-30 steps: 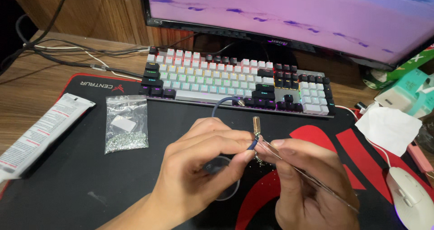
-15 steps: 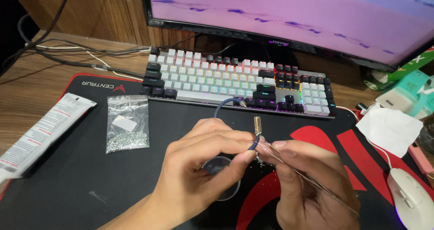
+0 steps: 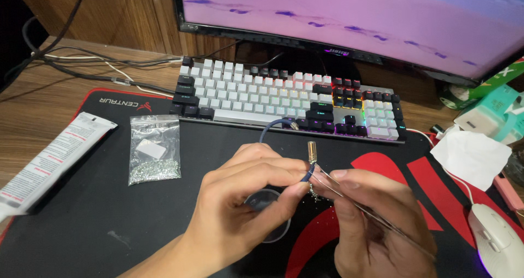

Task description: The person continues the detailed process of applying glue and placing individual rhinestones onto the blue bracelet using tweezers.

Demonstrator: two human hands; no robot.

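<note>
While the left hand (image 3: 240, 201) pinches it, the brass-tipped blue cord (image 3: 310, 160) meets right-hand (image 3: 376, 229) tweezers (image 3: 349, 199).

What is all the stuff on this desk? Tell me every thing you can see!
monitor: one, pink-purple picture, at the back
keyboard: one, white, grey and black keys, rainbow glow, below monitor
desk mat: one, black and red, under the hands
clear bag: one, tiny silvery bits inside, on mat, left
white tube: one, left edge
tissue: one, white, right
mouse: one, white, lower right
boxes: green and white, right
blue cord: one, brass end, pinched by left hand
tweezers: one, silver, in right hand
</note>
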